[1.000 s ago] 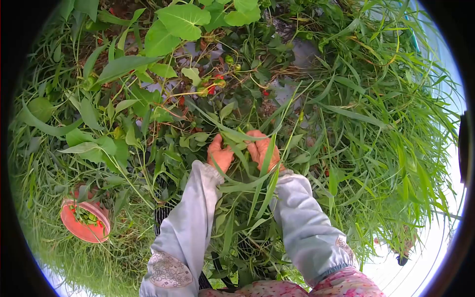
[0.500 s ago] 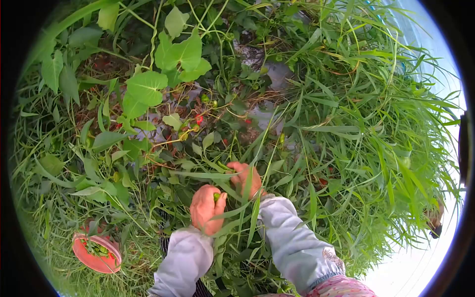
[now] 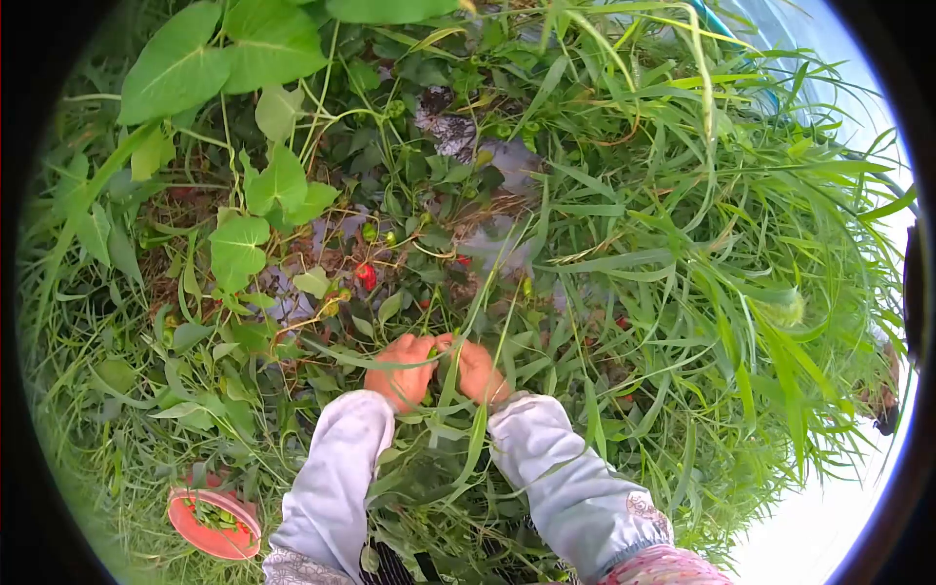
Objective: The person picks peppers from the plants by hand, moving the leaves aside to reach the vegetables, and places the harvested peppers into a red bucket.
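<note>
My left hand (image 3: 401, 372) is closed, with a sliver of a green pepper (image 3: 432, 354) showing at its thumb. Right beside it, my right hand (image 3: 479, 374) has its fingers curled and its fingertips meet the left ones among the stems. What the right fingers pinch is hidden. Leaves of the pepper plant (image 3: 388, 308) surround both hands, and long grass blades cross in front of them. Just beyond hang a red pepper (image 3: 366, 275) and several small green peppers (image 3: 370, 232).
A pink bucket (image 3: 216, 542) with green and red peppers in it stands in the grass at lower left. Tall grass (image 3: 721, 292) fills the right side. Broad-leaved vines (image 3: 237, 252) hang at upper left. Pale ground sheeting (image 3: 512, 164) shows between plants. A brown animal-like shape (image 3: 885, 395) is at far right.
My left hand has moved forward, up against the right hand, with the green pepper still in it. The view has shifted, so the bucket sits lower and further right.
</note>
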Motion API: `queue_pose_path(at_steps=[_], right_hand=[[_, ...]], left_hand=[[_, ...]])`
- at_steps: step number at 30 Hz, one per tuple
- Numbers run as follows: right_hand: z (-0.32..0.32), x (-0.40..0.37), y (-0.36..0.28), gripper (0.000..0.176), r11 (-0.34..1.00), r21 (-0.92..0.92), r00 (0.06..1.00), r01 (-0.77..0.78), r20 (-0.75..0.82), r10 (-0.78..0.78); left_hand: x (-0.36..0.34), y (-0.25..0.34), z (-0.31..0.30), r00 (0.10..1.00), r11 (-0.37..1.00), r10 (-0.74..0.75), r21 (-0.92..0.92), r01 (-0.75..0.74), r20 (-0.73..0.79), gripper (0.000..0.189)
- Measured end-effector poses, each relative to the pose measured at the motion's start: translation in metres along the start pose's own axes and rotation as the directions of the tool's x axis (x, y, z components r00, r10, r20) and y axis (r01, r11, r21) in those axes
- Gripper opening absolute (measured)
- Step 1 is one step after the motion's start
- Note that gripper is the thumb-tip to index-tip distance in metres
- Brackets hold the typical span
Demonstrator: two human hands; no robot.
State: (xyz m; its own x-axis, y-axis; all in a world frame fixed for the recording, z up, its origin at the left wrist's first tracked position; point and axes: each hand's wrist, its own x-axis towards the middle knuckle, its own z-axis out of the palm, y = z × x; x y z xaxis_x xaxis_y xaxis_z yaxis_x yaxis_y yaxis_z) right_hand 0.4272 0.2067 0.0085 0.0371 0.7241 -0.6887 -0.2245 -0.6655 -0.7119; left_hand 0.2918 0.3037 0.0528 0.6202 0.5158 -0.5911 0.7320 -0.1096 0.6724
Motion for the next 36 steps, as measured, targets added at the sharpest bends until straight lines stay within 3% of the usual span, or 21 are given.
queue_pose_path(at_steps=[3, 4, 5, 8, 10, 11, 13, 14, 15, 17, 18, 20, 21, 24, 26, 28, 31, 33, 34, 35, 36], right_hand=[[0.004, 0.004, 0.000, 0.037, 0.991, 0.125, 0.999, -0.035, -0.011, 0.037], [0.003, 0.004, 0.000, 0.038, 0.985, 0.166, 0.999, -0.040, -0.003, 0.041], [-0.004, 0.006, 0.004, 0.029, 0.970, -0.022, 0.970, -0.241, 0.035, 0.241], [-0.006, -0.010, -0.027, 0.020, 0.729, -0.652, 0.977, 0.210, 0.174, -0.126], [-0.010, -0.011, -0.021, 0.023, 0.858, -0.469, 0.978, 0.208, 0.128, -0.167], [-0.013, -0.017, -0.044, 0.024, 0.781, -0.572, 0.968, 0.251, 0.153, -0.199], [-0.029, -0.022, -0.045, 0.028, 0.562, -0.781, 0.953, 0.272, 0.137, -0.271], [-0.044, -0.019, -0.053, 0.026, 0.573, -0.817, 0.996, 0.061, 0.017, -0.082], [-0.066, -0.030, -0.064, 0.027, 0.603, -0.789, 0.967, 0.119, -0.045, -0.250], [-0.096, -0.042, -0.075, 0.036, 0.538, -0.838, 0.992, 0.090, 0.123, 0.025], [-0.098, -0.043, -0.092, 0.039, 0.424, -0.895, 0.976, 0.142, 0.197, 0.089], [-0.089, -0.043, -0.144, 0.049, 0.189, -0.945, 0.916, 0.266, 0.308, 0.255], [-0.081, -0.035, -0.172, 0.056, 0.217, -0.940, 0.914, 0.262, 0.314, 0.257], [-0.062, 0.007, -0.239, 0.061, 0.471, -0.765, 0.871, 0.439, 0.491, -0.015], [-0.054, 0.046, -0.255, 0.054, 0.900, -0.385, 0.923, 0.203, 0.382, -0.045], [-0.057, 0.107, -0.244, 0.045, 0.999, 0.049, 0.987, 0.009, 0.159, -0.016], [-0.081, 0.199, -0.181, 0.047, 0.985, -0.126, 0.931, -0.120, -0.358, 0.068], [-0.093, 0.240, -0.145, 0.051, 0.920, -0.308, 0.880, -0.242, -0.470, 0.074], [-0.097, 0.255, -0.130, 0.052, 0.894, -0.362, 0.864, -0.263, -0.501, 0.051], [-0.095, 0.262, -0.125, 0.054, 0.864, -0.415, 0.846, -0.286, -0.532, 0.025], [-0.094, 0.266, -0.119, 0.054, 0.903, -0.356, 0.848, -0.239, -0.530, 0.016]], left_hand=[[-0.003, -0.003, 0.010, 0.999, 0.986, 0.024, 0.166, -0.018, -0.037, 0.023], [-0.007, -0.013, 0.018, 1.000, 1.000, -0.008, 0.019, 0.008, -0.023, 0.022], [-0.010, -0.026, 0.025, 0.999, 0.991, -0.036, -0.130, 0.035, -0.004, 0.022], [-0.016, -0.021, 0.019, 0.985, 0.939, -0.123, -0.307, 0.155, 0.122, 0.023], [-0.021, -0.047, 0.037, 0.993, 0.916, -0.026, -0.396, 0.071, 0.118, 0.009], [-0.018, -0.044, 0.030, 0.966, 0.925, -0.060, -0.351, 0.149, 0.252, 0.008], [-0.019, -0.038, 0.006, 0.871, 0.370, -0.300, -0.794, 0.483, 0.390, 0.008], [-0.020, -0.048, 0.004, 0.857, 0.232, -0.321, -0.844, 0.484, 0.403, 0.009], [-0.023, -0.070, 0.011, 0.898, 0.264, -0.297, -0.875, 0.405, 0.326, 0.012], [-0.028, -0.109, 0.031, 0.965, 0.424, -0.229, -0.880, 0.216, 0.126, 0.017], [-0.023, -0.096, 0.021, 0.998, 0.859, -0.020, -0.510, 0.045, 0.054, 0.021], [-0.010, -0.088, 0.043, 0.974, 0.907, 0.123, -0.376, -0.188, -0.191, 0.029], [-0.007, -0.082, 0.055, 0.932, 0.912, 0.194, -0.293, -0.286, -0.307, 0.034], [-0.015, -0.057, 0.031, 0.996, 0.964, -0.024, -0.264, -0.001, -0.089, 0.039], [-0.017, -0.089, 0.059, 0.998, 0.822, -0.062, -0.567, 0.046, -0.009, 0.040], [-0.023, -0.065, 0.022, 0.984, 0.943, -0.123, -0.292, 0.157, 0.132, 0.042], [-0.024, -0.074, 0.034, 0.930, 0.871, -0.205, -0.376, 0.316, 0.305, 0.037], [-0.036, -0.078, 0.036, 0.997, 0.996, 0.080, -0.031, -0.080, -0.001, 0.041], [-0.040, -0.087, 0.054, 0.999, 0.735, 0.031, -0.678, -0.015, 0.012, 0.043], [-0.038, -0.093, 0.071, 0.999, 0.111, 0.008, -0.993, 0.049, 0.051, 0.045], [-0.039, -0.102, 0.086, 0.996, 0.258, -0.030, -0.962, 0.093, 0.088, 0.045]])
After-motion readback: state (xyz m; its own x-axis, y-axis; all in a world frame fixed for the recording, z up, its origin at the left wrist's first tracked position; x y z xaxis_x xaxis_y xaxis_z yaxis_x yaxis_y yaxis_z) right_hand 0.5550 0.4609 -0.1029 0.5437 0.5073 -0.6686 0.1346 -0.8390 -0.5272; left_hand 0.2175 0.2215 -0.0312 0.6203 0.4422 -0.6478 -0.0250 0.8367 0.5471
